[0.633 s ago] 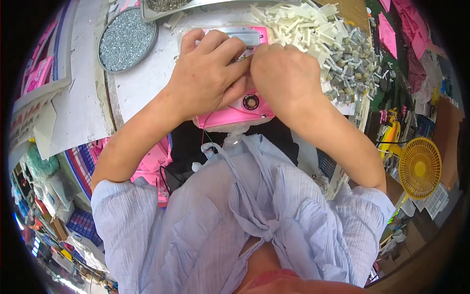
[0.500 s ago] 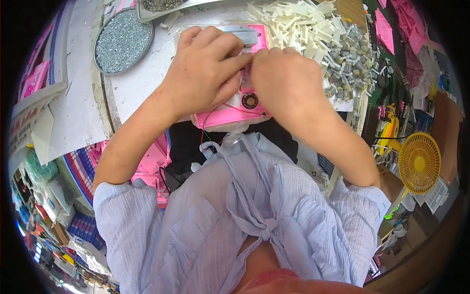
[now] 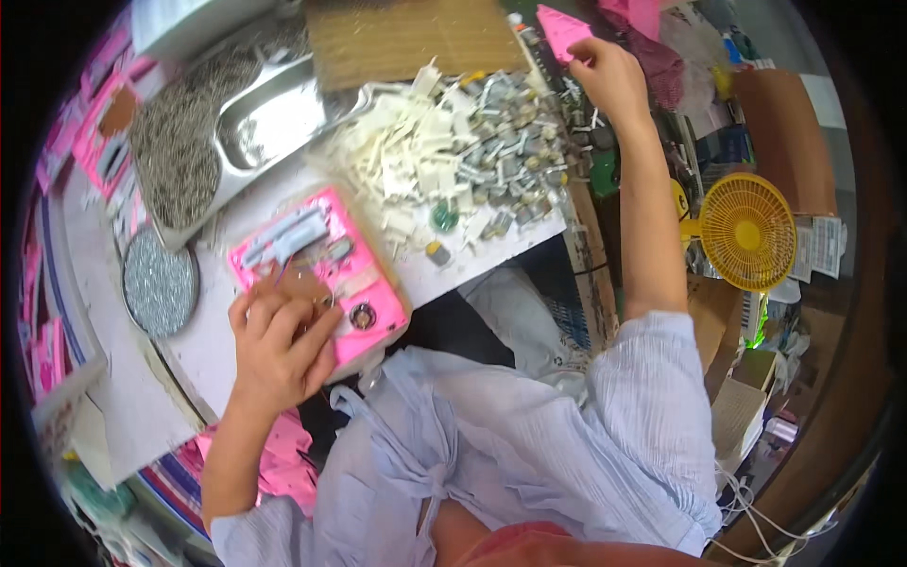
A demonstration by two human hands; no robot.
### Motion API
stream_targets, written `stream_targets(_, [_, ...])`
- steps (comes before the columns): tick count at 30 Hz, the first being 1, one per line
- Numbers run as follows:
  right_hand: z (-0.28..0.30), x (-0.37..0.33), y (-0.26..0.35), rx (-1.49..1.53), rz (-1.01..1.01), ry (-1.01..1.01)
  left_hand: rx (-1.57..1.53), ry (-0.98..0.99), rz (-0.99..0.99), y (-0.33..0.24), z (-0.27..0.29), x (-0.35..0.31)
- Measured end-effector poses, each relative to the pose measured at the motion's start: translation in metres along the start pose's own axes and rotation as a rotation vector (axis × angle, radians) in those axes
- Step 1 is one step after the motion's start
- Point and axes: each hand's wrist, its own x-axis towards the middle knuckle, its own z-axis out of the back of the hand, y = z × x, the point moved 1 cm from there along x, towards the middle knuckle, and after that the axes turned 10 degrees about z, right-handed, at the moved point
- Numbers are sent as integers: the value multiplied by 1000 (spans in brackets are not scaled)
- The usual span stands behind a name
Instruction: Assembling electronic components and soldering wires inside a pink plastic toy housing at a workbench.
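Note:
A pink plastic housing (image 3: 385, 304) lies on the near part of the white table, with a grey part, thin wires and a round dark piece in it. My left hand (image 3: 283, 345) rests on its lower left side, fingers bent over the edge and close to the wires. Far out to the right, my right hand (image 3: 612, 83) has its thumb and fingers closed at the lower corner of a flat pink plastic piece (image 3: 561, 28). Exactly how the fingertips meet that piece is too small to see well.
White plastic parts (image 3: 402, 151) and small grey motor-like parts (image 3: 515, 142) lie heaped beyond the housing. A metal tray (image 3: 274, 118) and a round dish of small metal pieces (image 3: 161, 283) stand to the left. A yellow fan (image 3: 746, 231) is at the right.
My right hand has left the housing and reached far right to the flat pink piece. My left hand has shifted to the housing's lower left side. The view has turned.

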Motion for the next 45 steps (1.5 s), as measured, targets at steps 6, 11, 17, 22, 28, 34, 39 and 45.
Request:
stream_targets(6, [-65,85,-39,-287,-276,524,11,-38,111,-3,10,-1])
stream_targets(11, [-58,103,-123,-269,-225,426,0,-127,227,4,31,1])
stream_targets(17, [118,1,-93,840,-313,-473,-351,-412,269,13,69,62])
stream_targets(22, [136,-97,141,1093,-27,-241,-170,-787,-101,-3,46,142])
stream_targets(28, [117,-21,214,1508,74,-468,-1048,-212,223,19,85,99])
stream_targets(34, [23,-65,203,1791,218,-278,-1258,-290,468,-5,63,61])
stream_targets(39, [47,-81,173,1795,-144,-442,-45,-116,174,15,15,47])
stream_targets(45, [35,-112,152,1724,-196,-454,-198,19,222,34,-2,63])
